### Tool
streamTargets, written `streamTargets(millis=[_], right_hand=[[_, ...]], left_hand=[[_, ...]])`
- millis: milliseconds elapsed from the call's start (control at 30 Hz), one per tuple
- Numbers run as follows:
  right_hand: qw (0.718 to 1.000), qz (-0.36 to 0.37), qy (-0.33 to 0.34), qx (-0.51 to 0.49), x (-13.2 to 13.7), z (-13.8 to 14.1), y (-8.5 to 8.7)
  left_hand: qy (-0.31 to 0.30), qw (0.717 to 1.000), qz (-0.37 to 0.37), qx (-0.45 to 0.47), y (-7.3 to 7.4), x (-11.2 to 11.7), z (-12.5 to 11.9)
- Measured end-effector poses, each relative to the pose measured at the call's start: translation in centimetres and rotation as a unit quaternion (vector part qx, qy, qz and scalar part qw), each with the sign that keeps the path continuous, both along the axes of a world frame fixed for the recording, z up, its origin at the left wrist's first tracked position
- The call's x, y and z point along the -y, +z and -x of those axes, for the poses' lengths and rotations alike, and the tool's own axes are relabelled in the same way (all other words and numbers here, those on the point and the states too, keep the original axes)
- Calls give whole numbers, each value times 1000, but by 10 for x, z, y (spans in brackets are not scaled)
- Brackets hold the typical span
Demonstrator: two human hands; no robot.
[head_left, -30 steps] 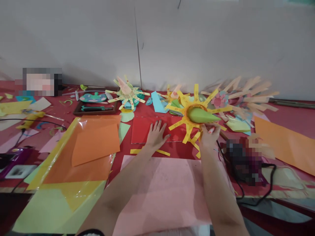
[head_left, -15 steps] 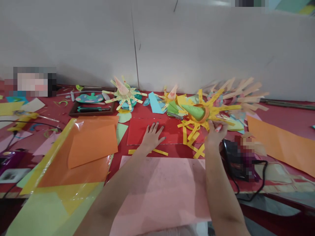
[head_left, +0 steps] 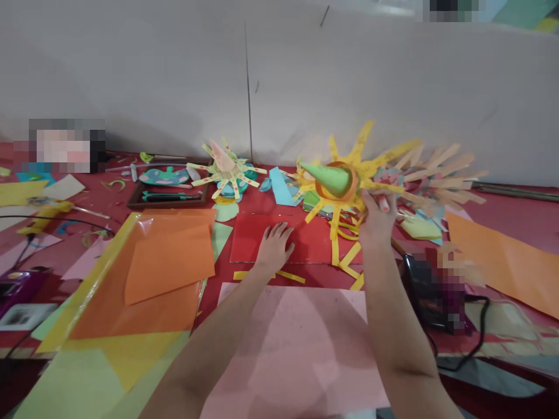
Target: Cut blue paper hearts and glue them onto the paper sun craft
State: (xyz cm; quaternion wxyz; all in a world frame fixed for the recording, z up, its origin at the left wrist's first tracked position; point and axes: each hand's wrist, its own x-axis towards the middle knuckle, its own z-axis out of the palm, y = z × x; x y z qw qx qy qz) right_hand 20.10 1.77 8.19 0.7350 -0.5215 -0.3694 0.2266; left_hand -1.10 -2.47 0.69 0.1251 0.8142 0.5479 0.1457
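My left hand (head_left: 275, 247) rests palm down, fingers stretched, on a red sheet (head_left: 314, 233). My right hand (head_left: 381, 215) is closed on the edge of a yellow paper sun craft (head_left: 334, 180), which has an orange ring and a green cone at its middle. A pen-like stick with a red end (head_left: 384, 202) also shows between these fingers. Beneath the craft lie yellow paper strips (head_left: 349, 259) and what look like yellow scissor handles (head_left: 348, 233). A pink sheet (head_left: 301, 343) lies in front of my forearms.
Another paper sun (head_left: 225, 163) with a pink cone stands behind, left of middle. A brown tray (head_left: 168, 203) holds pens. Orange paper (head_left: 170, 262) lies left, a yellow glue gun (head_left: 46, 216) farther left. A dark device with a cord (head_left: 428, 291) sits right, near orange paper (head_left: 506, 256).
My right hand has risen and lifted the yellow sun craft up and slightly left, off the strips. My left hand stays on the red sheet, its fingers a little closer together. The view has shifted slightly.
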Motion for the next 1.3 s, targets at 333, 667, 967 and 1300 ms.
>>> streamTargets(millis=[333, 667, 967, 1300], right_hand=[[985, 59, 143, -74, -58, 74, 17], [945, 144, 92, 280, -87, 74, -39], [930, 186, 110, 296, -73, 29, -47], [916, 222, 49, 330, -56, -55, -51]], left_hand=[[9, 999, 39, -25, 2, 0, -3], [-2, 999, 10, -32, -4, 1, -2], [-9, 999, 13, -36, -1, 2, 0], [-7, 999, 16, -41, 5, 2, -1]])
